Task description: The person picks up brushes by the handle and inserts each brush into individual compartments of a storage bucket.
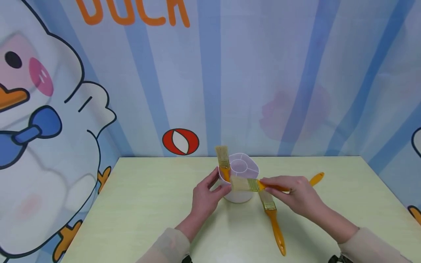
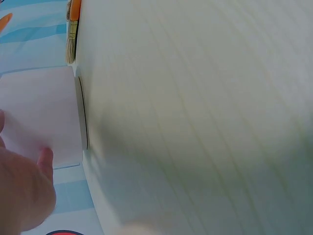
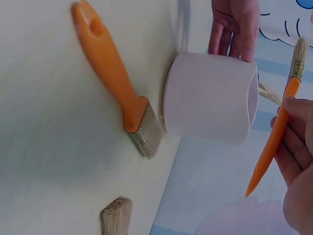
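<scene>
A white compartmented cup (image 1: 245,168) stands mid-table. One orange-handled brush (image 1: 223,161) stands in it, bristles up. My left hand (image 1: 212,188) holds the cup's left side, fingers on its wall (image 3: 234,27). My right hand (image 1: 274,187) pinches a second brush (image 1: 250,185) by its orange handle, level, with the bristles over the cup's front rim. In the right wrist view that held brush (image 3: 276,137) is beside the cup (image 3: 210,98). In the left wrist view the cup (image 2: 44,110) fills the left and part of my left hand (image 2: 24,193) shows.
A third brush (image 1: 273,218) lies on the pale green table (image 1: 148,204) just right of the cup, handle toward me. A fourth brush's handle (image 1: 316,178) shows behind my right hand. A printed cartoon backdrop (image 1: 263,73) rises at the table's far edge.
</scene>
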